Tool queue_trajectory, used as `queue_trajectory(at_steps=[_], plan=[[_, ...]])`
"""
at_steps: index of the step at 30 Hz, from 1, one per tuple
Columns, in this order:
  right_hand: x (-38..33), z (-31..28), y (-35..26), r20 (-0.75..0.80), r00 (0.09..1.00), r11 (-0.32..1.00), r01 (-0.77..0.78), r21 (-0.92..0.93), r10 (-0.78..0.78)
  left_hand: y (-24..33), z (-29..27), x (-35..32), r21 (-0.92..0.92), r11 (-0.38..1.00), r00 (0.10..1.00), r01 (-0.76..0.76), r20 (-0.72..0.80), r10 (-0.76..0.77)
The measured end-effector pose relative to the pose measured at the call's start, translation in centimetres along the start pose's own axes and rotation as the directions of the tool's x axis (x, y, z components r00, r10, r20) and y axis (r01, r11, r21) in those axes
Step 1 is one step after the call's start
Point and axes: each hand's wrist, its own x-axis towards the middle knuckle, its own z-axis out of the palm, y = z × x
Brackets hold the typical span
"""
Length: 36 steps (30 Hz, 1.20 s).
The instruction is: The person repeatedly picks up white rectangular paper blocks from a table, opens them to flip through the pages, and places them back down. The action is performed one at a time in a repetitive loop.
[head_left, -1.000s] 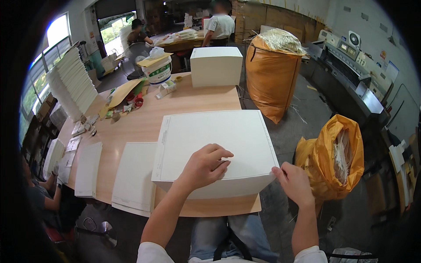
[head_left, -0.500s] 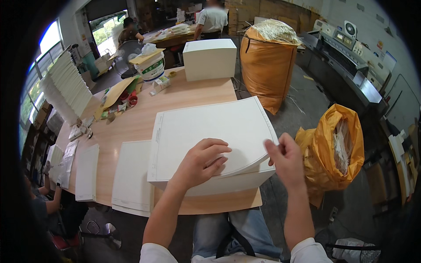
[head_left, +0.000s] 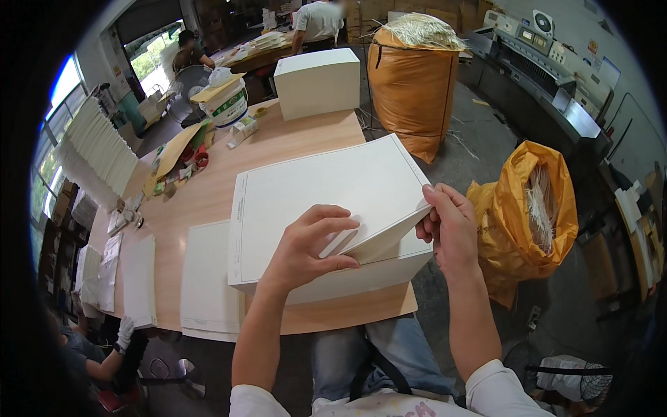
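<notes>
Head view: the left hand slides its fingers under a lifted batch of sheets atop the paper stack on the wooden table. The right hand pinches the batch's right corner.

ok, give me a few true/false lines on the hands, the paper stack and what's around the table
1. The right hand pinches the lifted corner of the top sheets of the paper stack. True.
2. The left hand rests flat on the bare table. False: its fingers are tucked under the lifted sheets on the stack.
3. Two orange bags stand on the floor to the right of the table. True.
4. The white block of paper at the far end lies on the floor. False: it sits on the table.
</notes>
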Motion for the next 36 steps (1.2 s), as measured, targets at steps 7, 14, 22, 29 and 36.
queue_trajectory(at_steps=[7,14,22,29,36], plan=[[-0.4,0.7,-0.7,-0.041,0.998,0.989,0.035,-0.146,-0.041,0.6,-0.1,0.1,-0.099,0.990,0.994,0.101,-0.029,-0.105],[0.5,0.6,-0.2,-0.006,0.998,0.982,0.067,-0.178,-0.070,0.9,0.4,0.3,0.008,1.000,0.999,-0.006,-0.032,0.006],[0.3,0.6,0.1,0.001,0.999,0.996,0.047,-0.077,-0.047,0.6,0.4,0.0,0.026,1.000,0.999,-0.012,-0.035,0.013],[0.4,0.4,0.9,0.006,0.994,0.983,0.109,-0.148,-0.109,0.3,0.4,-0.1,-0.016,1.000,0.999,0.010,-0.041,-0.011],[0.5,0.8,-0.3,0.007,1.000,0.997,0.027,-0.069,-0.027,0.2,0.3,0.0,0.022,0.999,0.999,-0.037,-0.022,0.037]])
